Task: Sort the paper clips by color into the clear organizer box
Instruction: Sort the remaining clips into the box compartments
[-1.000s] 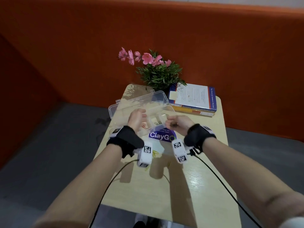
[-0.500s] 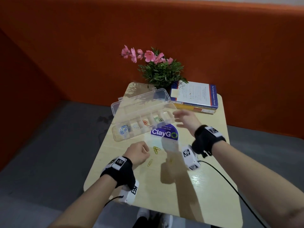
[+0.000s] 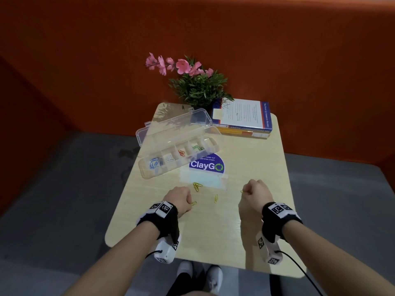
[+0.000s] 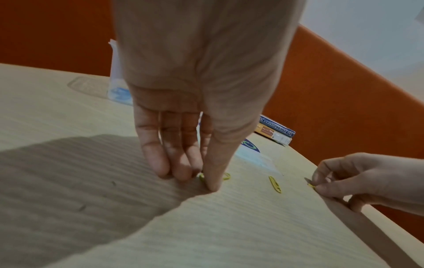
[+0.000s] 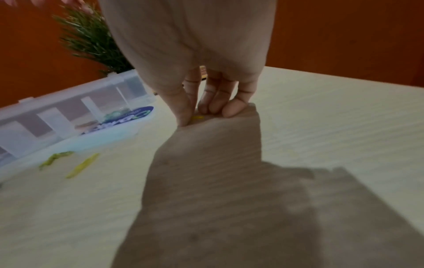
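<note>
A: status on the clip sort?

B: organizer box (image 3: 177, 154) sits open on the table (image 3: 245, 221), lid tipped back, just beside the round sticker (image 3: 207, 165); blue clips (image 3: 154, 163) in the left-end compartment, something pale in the next one that I can't make out; red clips (image 3: 181, 153) further along, green clips (image 3: 197, 148) right of those; the right-end compartment looks bare, so I'd guess that's where yellow goes.

A: what's left?

B: only yellow as far as I can see; a small bunch of yellow clips (image 3: 197, 186) in front of the sticker, one loose clip (image 3: 216, 198) nearer the person, plus one under each hand.

A: hands?

B: left hand (image 3: 178, 199) is down on the table, thumb and fingers closing on a yellow clip (image 4: 201, 176) that lies flat; pinched, not lifted; right hand (image 3: 254, 192) is near the table's right edge, thumb and forefinger nipping another yellow clip (image 4: 311, 185); right wrist view is blurred, can't tell if it's off the surface.

A: progress call?

B: most colors binned, yellow not started; I'd say late stage; risk is thin wire slipping out of a fingertip pinch on the smooth top.
</note>
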`<state>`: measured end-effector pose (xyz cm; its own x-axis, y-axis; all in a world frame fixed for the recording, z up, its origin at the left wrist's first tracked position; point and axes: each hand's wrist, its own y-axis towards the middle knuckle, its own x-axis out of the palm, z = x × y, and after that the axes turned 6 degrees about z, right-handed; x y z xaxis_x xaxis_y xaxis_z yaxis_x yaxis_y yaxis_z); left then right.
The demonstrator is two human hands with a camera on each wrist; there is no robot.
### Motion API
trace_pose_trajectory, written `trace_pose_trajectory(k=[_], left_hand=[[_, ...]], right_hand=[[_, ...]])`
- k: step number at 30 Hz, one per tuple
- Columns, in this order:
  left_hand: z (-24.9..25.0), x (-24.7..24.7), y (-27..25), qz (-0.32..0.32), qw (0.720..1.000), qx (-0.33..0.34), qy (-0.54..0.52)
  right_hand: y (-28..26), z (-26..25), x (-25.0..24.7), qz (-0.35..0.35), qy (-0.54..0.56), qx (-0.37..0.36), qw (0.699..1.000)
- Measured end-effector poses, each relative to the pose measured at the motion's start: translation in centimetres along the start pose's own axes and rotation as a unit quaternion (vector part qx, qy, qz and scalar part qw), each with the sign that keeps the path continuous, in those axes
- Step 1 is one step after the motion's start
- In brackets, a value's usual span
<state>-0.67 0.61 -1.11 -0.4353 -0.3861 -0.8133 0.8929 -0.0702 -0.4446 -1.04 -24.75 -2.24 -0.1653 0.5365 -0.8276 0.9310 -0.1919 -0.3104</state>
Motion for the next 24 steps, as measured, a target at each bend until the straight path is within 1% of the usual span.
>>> trace_pose_trajectory(k=[4, 6, 8, 11, 12, 14, 16, 18, 20, 24], left_hand=[[-0.2, 0.1, 0.2, 0.0, 0.999, 0.034, 0.014], [-0.3, 0.1, 0.2, -0.002, 0.999, 0.046, 0.015], [-0.5, 0.2, 0.4, -0.001, 0.999, 0.051, 0.007], [-0.5, -0.3, 0.6, 0.012, 0.998, 0.064, -0.003], [-0.4, -0.4, 0.8, 0.021, 0.997, 0.074, 0.001], [0.0, -0.7, 1.4, 0.042, 0.995, 0.09, 0.016], [0.7, -0.9, 2.0, 0.064, 0.992, 0.106, 0.038], [1.2, -1.2, 2.7, 0.067, 0.987, 0.125, 0.075], [1.7, -1.4, 3.3, 0.055, 0.983, 0.135, 0.109], [1.9, -1.6, 4.1, 0.035, 0.982, 0.129, 0.133]], right_hand=[[0.1, -1.6, 0.3, -0.036, -0.051, -0.003, 0.998], [0.0, -2.2, 0.5, -0.038, -0.047, 0.001, 0.998], [-0.3, -2.8, 0.5, -0.053, -0.023, -0.014, 0.998], [-1.3, -4.1, 0.5, -0.136, 0.054, -0.069, 0.987], [-1.8, -4.6, 0.6, -0.159, 0.053, -0.088, 0.982], [-2.2, -5.5, 1.2, -0.168, -0.015, -0.14, 0.976], [-2.4, -6.1, 1.9, -0.152, -0.101, -0.182, 0.966], [-2.4, -6.4, 2.0, -0.148, -0.138, -0.198, 0.959], [-2.3, -6.7, 1.9, -0.153, -0.158, -0.208, 0.953], [-1.9, -7.1, 1.9, -0.166, -0.191, -0.218, 0.942]])
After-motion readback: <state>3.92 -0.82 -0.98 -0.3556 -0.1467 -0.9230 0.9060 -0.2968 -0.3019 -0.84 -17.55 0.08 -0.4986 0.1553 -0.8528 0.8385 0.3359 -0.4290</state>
